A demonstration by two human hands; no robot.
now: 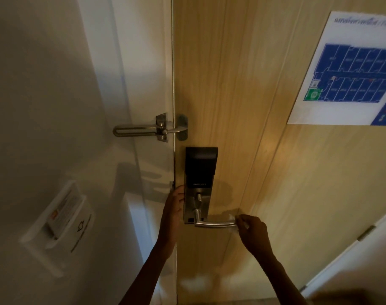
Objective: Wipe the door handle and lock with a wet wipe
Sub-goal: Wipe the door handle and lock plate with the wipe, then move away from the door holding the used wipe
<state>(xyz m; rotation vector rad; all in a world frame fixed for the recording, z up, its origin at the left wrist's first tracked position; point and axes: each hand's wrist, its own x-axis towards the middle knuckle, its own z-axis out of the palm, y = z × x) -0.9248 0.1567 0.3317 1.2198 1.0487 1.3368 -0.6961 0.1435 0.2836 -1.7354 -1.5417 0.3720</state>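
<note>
step in hand: wiping the lever of the door handle [216, 223], lower centre of the frame, out toward its free end.
right hand: the right hand [254, 233] sits at the lever's tip, its fingers [242, 219] pinched on the wet wipe [232, 217], which folds over the end of the lever and touches it.
left hand: the left hand [173, 209] rests against the door edge just left of the lock plate [196, 205]; its fingers curl round the edge, clenched on nothing but the door as far as can be seen.
lock: the black lock body [200, 166] above the plate, with its small thumb-turn [198, 199], looks not yet reached by the wipe.
doing it well: wrap the wipe fully round the bar, so the underside and the back get cleaned, not just the top; draw it along the whole length to the pivot.
pressure: light downward force only, or the lever will turn; the left hand steadying the door helps here.
next reach: i judge the plate, thumb-turn and black body should follow, with a fresh fold of the wipe.
risk: the wipe is small and thin, so it may bunch or slip off the tip.
not in play: the swing guard [143, 129] at mid left.
</note>
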